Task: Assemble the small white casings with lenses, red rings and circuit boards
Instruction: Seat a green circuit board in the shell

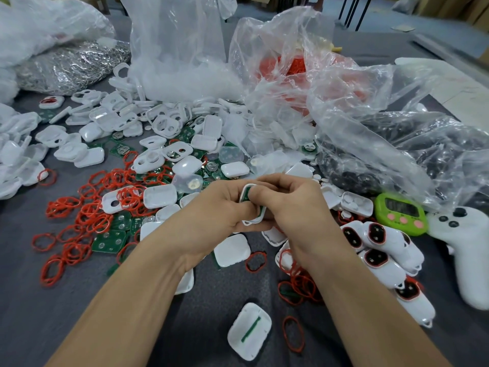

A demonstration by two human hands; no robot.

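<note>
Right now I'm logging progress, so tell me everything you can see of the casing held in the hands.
The casing is a small white shell, plastic by the look of it, with rounded corners, held tilted in mid-air. A green board sits in its open face. The left hand grips its left side. The right hand curls over it, one finger pressing on the board. Fingers hide most of it.

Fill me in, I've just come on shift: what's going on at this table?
A person is mid-assembly. The left grip and right grip together hold a small white casing with a green circuit board in it, above the table. Loose red rings, spare boards and empty casings lie scattered on the left. Ringed casings are piled on the right.
</note>
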